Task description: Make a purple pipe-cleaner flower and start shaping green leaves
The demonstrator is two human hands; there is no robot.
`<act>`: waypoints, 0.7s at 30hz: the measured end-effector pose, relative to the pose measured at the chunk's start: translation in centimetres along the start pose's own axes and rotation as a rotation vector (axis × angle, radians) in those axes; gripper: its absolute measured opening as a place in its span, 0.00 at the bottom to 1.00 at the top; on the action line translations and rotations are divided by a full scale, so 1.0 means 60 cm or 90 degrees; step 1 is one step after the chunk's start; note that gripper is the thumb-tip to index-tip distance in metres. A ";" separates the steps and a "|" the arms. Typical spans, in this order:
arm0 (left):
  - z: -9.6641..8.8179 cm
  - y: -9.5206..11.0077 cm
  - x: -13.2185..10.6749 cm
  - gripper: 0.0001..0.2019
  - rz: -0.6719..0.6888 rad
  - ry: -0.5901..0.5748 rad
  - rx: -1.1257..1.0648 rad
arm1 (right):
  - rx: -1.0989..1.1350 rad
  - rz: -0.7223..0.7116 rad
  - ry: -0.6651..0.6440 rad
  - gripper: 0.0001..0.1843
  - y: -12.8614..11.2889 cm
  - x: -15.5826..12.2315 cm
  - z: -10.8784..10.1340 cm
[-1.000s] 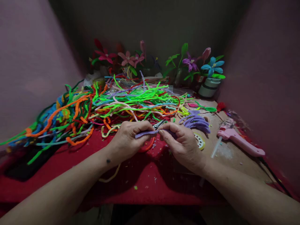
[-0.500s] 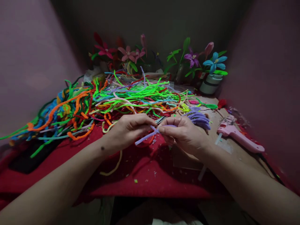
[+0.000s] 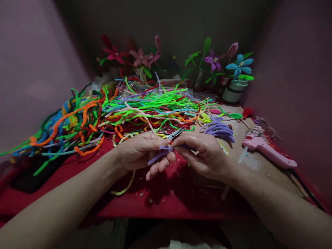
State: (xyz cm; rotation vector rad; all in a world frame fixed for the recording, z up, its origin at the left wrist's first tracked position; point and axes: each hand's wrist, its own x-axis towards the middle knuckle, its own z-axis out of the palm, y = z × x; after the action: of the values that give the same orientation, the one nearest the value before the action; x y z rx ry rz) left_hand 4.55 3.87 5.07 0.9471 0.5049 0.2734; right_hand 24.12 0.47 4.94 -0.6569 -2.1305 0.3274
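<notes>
My left hand (image 3: pixel 141 152) and my right hand (image 3: pixel 202 154) meet over the red cloth (image 3: pixel 160 197), both pinched on a lilac pipe cleaner (image 3: pixel 158 156). Its free end slants down to the left under my left fingers, two of which stick out below it. Small scissors (image 3: pixel 175 133) lie just behind my fingertips. A bundle of bent lilac pipe cleaner pieces (image 3: pixel 219 129) lies right of my right hand.
A big heap of pipe cleaners in many colours (image 3: pixel 109 114) covers the left and middle of the table. A pink glue gun (image 3: pixel 267 150) lies at the right. Pipe-cleaner flowers (image 3: pixel 140 58) and a potted blue flower (image 3: pixel 237 77) stand at the back.
My hands dropped slightly and the lilac pipe cleaner's crossed ends are now drawn together at the pinch. My left hand's lower fingers have spread out beneath it.
</notes>
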 end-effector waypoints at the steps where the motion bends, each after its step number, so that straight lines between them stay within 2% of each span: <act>1: 0.002 0.002 -0.002 0.15 0.003 0.010 0.013 | -0.005 -0.006 -0.004 0.06 0.000 0.000 0.000; 4: 0.011 0.009 -0.007 0.10 0.001 0.056 0.099 | -0.005 0.012 -0.001 0.06 -0.003 0.000 -0.002; 6: 0.018 0.011 -0.009 0.09 0.010 0.114 0.235 | 0.028 0.087 0.002 0.06 -0.005 0.001 -0.002; 8: 0.023 0.009 -0.010 0.07 0.094 0.206 0.455 | 0.108 0.230 -0.010 0.06 -0.004 0.003 -0.001; 10: 0.028 0.004 -0.010 0.06 0.232 0.298 0.681 | 0.210 0.385 -0.020 0.08 -0.001 0.007 0.001; 12: 0.033 -0.001 -0.008 0.06 0.314 0.347 0.794 | 0.295 0.482 -0.006 0.10 0.003 0.012 0.003; 14: 0.041 -0.003 -0.006 0.09 0.272 0.345 0.750 | 0.354 0.508 0.032 0.09 0.005 0.016 0.005; 18: 0.055 0.000 -0.001 0.11 0.107 0.291 0.462 | 0.444 0.476 0.099 0.09 0.004 0.017 0.008; 21: 0.055 0.000 0.005 0.11 0.078 0.256 0.326 | 0.490 0.485 0.097 0.07 0.006 0.015 0.012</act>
State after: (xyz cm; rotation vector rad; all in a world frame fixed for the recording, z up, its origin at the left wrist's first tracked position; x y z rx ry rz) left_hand 6.56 1.65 6.56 1.4339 0.9145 0.4628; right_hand 23.24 1.28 4.92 -0.9433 -1.3554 1.3693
